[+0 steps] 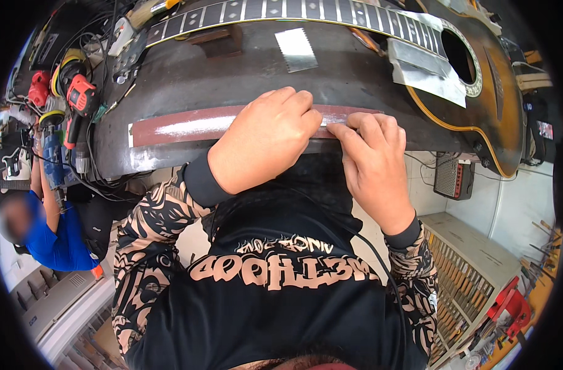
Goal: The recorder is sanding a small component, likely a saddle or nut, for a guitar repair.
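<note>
A long strip of reddish-brown sandpaper [142,131] lies along the near edge of the dark workbench, with white dust streaked over its middle. My left hand [266,139] is closed, knuckles up, with its fingers pressed down over the strip. Close beside it, my right hand [377,154] is closed too, thumb and fingertips pinched at the strip's right part. A small pale bit shows between the two hands; what they hold is mostly hidden under the fingers. Beyond them lies an acoustic guitar [509,92], its neck across the far side and a white sheet beside its soundhole.
A toothed metal plate [295,49] and a dark brown block [216,42] lie behind my hands. Red power tools [81,95] and cables crowd the left. A person in blue [62,237] works at lower left. A small amplifier [454,176] and tool rack [460,271] stand at right.
</note>
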